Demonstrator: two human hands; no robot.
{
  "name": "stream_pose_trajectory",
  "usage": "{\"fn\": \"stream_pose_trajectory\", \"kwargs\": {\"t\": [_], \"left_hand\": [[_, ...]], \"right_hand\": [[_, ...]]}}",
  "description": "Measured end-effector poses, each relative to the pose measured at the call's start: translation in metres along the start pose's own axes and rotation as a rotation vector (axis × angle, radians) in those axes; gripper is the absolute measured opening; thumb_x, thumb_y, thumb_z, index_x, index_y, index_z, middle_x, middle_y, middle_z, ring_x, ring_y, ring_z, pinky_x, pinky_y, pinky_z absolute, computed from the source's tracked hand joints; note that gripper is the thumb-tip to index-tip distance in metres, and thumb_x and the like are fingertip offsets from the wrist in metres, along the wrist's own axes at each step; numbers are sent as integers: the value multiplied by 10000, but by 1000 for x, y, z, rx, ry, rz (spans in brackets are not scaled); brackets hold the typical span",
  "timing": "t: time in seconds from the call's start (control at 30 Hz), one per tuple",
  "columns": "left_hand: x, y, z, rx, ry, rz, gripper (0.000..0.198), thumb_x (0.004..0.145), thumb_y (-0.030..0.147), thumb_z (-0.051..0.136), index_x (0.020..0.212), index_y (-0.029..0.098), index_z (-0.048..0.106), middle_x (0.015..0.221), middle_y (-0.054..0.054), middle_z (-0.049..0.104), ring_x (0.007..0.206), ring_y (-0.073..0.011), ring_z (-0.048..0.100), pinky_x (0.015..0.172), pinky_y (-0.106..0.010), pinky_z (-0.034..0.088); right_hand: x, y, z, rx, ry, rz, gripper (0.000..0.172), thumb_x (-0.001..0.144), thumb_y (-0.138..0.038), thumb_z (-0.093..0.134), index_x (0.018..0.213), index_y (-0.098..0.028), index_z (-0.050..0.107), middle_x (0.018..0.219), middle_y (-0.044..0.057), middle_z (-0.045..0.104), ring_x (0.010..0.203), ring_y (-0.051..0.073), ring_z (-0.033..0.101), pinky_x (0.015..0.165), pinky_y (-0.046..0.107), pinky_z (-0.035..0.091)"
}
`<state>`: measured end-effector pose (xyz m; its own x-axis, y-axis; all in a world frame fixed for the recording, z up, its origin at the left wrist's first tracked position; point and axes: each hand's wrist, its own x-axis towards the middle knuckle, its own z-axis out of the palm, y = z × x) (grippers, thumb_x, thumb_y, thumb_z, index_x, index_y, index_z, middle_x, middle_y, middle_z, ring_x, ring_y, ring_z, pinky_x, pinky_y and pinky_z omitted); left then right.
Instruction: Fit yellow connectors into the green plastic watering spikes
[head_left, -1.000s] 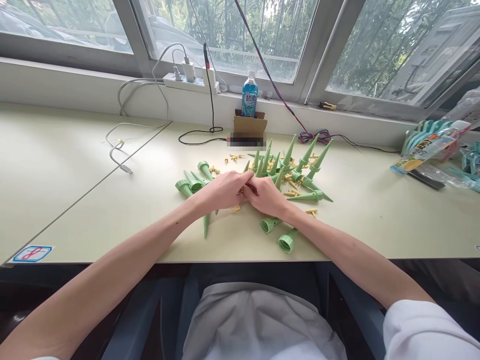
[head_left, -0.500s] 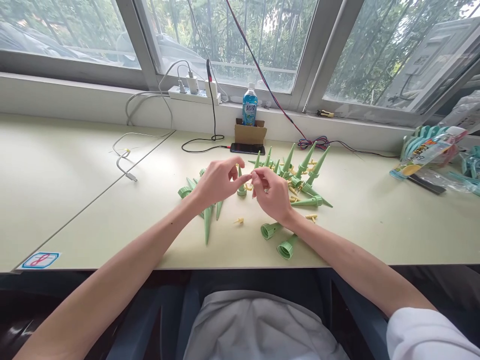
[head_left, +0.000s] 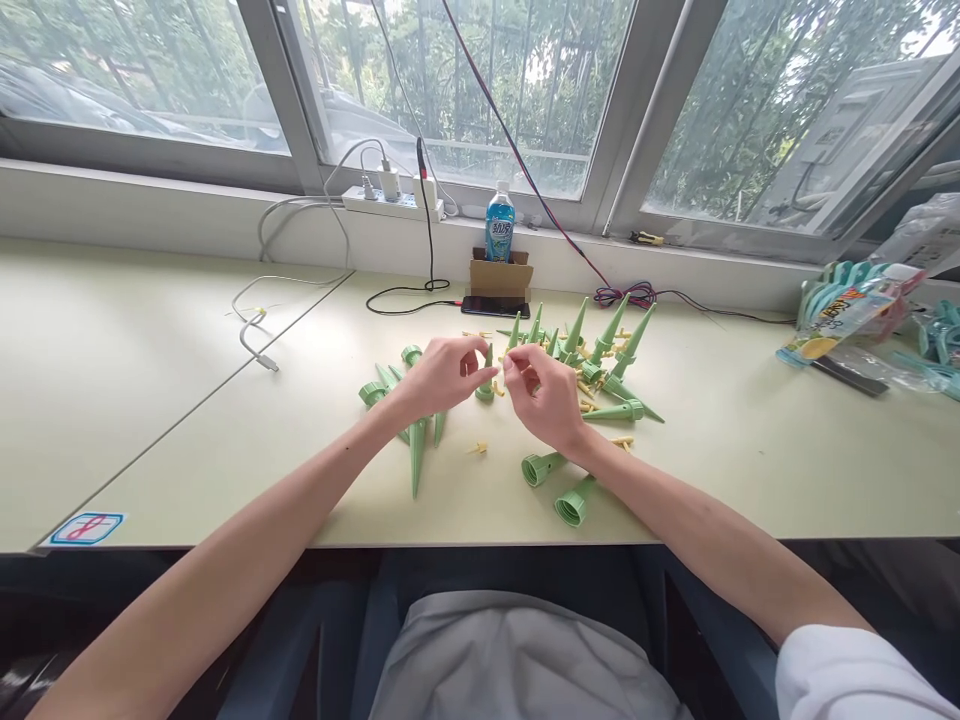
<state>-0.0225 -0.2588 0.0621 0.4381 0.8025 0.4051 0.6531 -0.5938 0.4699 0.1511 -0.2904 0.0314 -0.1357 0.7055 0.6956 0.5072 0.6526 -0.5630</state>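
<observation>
My left hand (head_left: 448,377) hovers over the table with thumb and forefinger apart and nothing visible between them. A green plastic spike (head_left: 486,388) stands upright just beyond its fingertips. My right hand (head_left: 546,395) is closed in a pinch close by; whatever it holds, if anything, is too small to make out. Green spikes with threaded caps (head_left: 416,455) lie under and beside the left hand. More green spikes (head_left: 606,335) stand behind the right hand among small yellow pegs (head_left: 585,388). One yellow peg (head_left: 480,448) lies alone between my forearms.
Two green spikes with open threaded ends (head_left: 571,505) lie near my right forearm. At the back are a phone (head_left: 495,307), a cardboard box (head_left: 501,275), a blue bottle (head_left: 499,225) and a power strip (head_left: 390,204). Plastic packaging (head_left: 836,325) sits far right.
The fingertips of my two hands, close together before, have drawn slightly apart. The upright spike between them shows more clearly. The whole view has shifted a little.
</observation>
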Motion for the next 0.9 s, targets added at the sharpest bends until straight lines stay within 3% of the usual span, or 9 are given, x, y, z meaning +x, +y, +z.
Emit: {"fn": "stream_pose_trajectory", "kwargs": {"t": [0.13,0.27,0.33,0.53,0.77,0.9], "left_hand": [[0,-6,8,20,-91,15,176,813,268,529,656,190,513,568,28,561,549,-114,477,544,-233,351],[0,-9,13,46,-98,-6,311,867,349,494,605,194,432,577,12,572,541,-125,462,539,-250,350],[0,-10,14,62,-96,-4,329,880,361,485,601,196,424,574,8,568,541,-130,461,550,-259,361],[0,-9,15,85,-85,0,332,887,371,478,607,200,426,593,2,563,565,-140,473,560,-263,366],[1,-12,19,61,-66,5,352,872,377,500,593,199,380,584,-1,562,551,-133,452,550,-267,356],[1,-13,18,52,-60,-6,365,863,371,511,580,198,357,570,5,540,547,-130,430,546,-266,343]], "right_hand": [[-2,-2,-1,11,-257,-174,180,917,-283,488,773,-206,563,662,-6,584,567,110,493,581,236,401],[-4,-9,-5,-70,-595,-323,201,844,-283,608,672,-197,550,594,-32,551,528,95,426,545,236,325],[-4,-11,-7,-110,-690,-345,190,809,-261,645,659,-194,550,604,-33,553,527,94,411,525,238,291],[-3,-5,-6,-125,-739,-309,196,812,-145,619,633,-191,553,613,-19,534,535,100,407,518,240,284],[-2,1,-2,-244,-762,-243,185,948,-223,529,775,-163,557,764,41,609,648,138,511,581,251,315],[-1,0,-3,-207,-710,-187,164,979,-210,457,829,-164,508,786,41,598,641,131,505,589,243,332]]}}
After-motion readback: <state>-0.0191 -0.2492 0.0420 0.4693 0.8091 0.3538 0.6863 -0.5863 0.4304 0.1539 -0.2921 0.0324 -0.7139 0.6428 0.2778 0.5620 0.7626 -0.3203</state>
